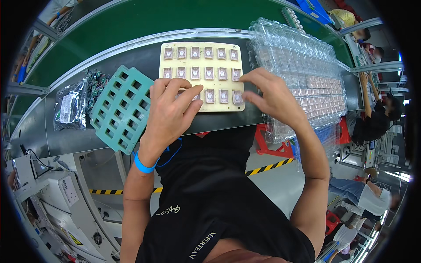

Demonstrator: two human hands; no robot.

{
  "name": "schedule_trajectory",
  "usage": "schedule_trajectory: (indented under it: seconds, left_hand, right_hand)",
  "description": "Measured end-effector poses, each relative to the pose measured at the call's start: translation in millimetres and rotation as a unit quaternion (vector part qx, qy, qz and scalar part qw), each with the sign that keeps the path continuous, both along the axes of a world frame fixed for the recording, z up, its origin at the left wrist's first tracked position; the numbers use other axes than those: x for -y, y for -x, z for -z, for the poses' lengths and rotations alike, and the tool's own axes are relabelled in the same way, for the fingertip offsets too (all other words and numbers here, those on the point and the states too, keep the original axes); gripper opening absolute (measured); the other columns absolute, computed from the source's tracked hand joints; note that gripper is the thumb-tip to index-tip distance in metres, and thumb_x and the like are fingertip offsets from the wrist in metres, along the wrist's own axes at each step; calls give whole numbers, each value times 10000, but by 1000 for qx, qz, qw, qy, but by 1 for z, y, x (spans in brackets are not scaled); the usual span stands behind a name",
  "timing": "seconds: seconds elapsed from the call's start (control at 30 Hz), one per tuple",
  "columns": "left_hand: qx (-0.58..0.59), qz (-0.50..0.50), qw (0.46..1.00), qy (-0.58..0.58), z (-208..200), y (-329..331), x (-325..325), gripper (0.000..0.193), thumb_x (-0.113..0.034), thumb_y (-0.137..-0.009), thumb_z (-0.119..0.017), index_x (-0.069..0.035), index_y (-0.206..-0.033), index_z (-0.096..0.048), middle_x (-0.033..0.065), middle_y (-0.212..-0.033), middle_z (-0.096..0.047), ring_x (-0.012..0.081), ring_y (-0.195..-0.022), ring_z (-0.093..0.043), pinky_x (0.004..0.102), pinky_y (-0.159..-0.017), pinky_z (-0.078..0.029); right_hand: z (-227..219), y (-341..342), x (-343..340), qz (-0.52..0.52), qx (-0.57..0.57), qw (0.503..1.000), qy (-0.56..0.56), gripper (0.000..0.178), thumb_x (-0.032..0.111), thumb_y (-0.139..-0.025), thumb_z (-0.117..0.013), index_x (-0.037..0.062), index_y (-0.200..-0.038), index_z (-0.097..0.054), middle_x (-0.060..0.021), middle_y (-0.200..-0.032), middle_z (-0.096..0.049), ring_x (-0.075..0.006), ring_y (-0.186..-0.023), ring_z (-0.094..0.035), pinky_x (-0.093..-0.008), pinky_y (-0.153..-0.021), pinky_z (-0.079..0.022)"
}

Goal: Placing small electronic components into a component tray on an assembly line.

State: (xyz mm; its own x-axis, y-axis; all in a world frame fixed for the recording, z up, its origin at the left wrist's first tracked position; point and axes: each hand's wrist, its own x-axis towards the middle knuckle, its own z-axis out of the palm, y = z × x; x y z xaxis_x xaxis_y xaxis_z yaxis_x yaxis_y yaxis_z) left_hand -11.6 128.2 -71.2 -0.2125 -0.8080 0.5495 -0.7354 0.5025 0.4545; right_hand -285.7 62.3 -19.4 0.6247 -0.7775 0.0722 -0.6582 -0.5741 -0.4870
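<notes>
A cream tray (201,63) lies on the dark bench in front of me. Rows of small clear, pinkish square pieces (209,73) sit in its pockets. Over its lower left corner is my left hand (172,107), with thumb and forefinger apart around one piece of the bottom row. That hand hides several pockets; its other fingers bend down over the tray. My right hand (275,96) hovers at the tray's right edge, thumb and fingers spread beside the end pieces, with nothing seen between them. A blue band (145,163) circles my left wrist.
Left of the cream tray, a green tray with square holes (117,99) lies tilted, partly behind my left forearm. Beyond it are a plastic bag (70,107) and small circuit boards (94,83). Stacked clear plastic trays (302,57) stand at right. A metal rail (144,41) borders the green surface (175,17).
</notes>
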Motion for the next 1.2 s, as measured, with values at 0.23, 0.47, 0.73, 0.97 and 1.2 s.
schedule_trajectory:
  seconds: [0.23,0.47,0.73,0.97,1.2]
  left_hand:
    - [-1,-8,1000,-10,3,-2,-1,261,-96,-804,-808,-100,-1062,-772,11,-999,-655,245,-1004,-534,399,-842,-412]
    - [-9,-9,1000,-9,5,0,1,234,-86,-797,-803,-98,-1028,-775,23,-991,-655,265,-988,-542,403,-861,-428]
    - [-2,-16,999,-36,1,-2,-7,227,-13,-815,-775,-46,-1039,-783,79,-994,-669,293,-985,-553,397,-875,-469]
    - [8,1,999,-42,0,5,-5,246,-14,-824,-768,-50,-1067,-786,79,-1004,-676,279,-995,-554,396,-880,-475]
    - [14,29,999,-31,-21,31,-5,247,-11,-815,-769,-48,-1059,-782,74,-998,-684,273,-981,-556,385,-877,-466]
  right_hand:
    - [9,-9,-9,-27,12,999,-40,323,102,-858,-779,38,-1150,-658,-143,-1086,-635,-342,-991,-674,-421,-857,-548]
    - [6,-6,-2,-50,6,998,-39,365,94,-840,-782,52,-1177,-650,-149,-1137,-612,-354,-1061,-642,-426,-910,-529]
    - [44,-6,29,19,14,993,115,282,160,-899,-716,24,-1145,-685,-151,-1106,-646,-349,-1058,-627,-442,-919,-522]
    - [30,-5,28,-36,-64,986,148,324,204,-857,-779,-14,-1056,-646,-147,-1057,-631,-326,-1014,-631,-417,-884,-544]
    - [30,-2,39,-63,-77,983,157,283,200,-864,-762,-20,-1010,-662,-140,-1000,-645,-334,-974,-652,-421,-839,-568]
